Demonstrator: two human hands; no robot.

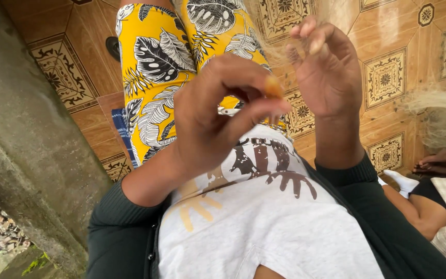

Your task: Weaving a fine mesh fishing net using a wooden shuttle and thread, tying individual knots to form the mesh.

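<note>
My left hand [210, 116] is raised over my lap, thumb and forefinger pinched together on a thin wisp of pale blond fibre [277, 49]; an orange fingertip shows at the pinch. My right hand [329, 70] is just to its right and slightly higher, fingers curled, with the same fine strands running through its fingertips. The two hands are a few centimetres apart. Below them are my grey printed shirt [264, 222], dark sleeves and yellow leaf-patterned trousers [156, 62].
A larger bundle of pale blond fibre [442, 106] hangs at the right edge. Another person sits at lower right, with a hand [440, 165], a checked cloth and a white sock [402, 182]. A rough concrete wall [24, 134] stands at left; the floor is patterned brown tile [388, 77].
</note>
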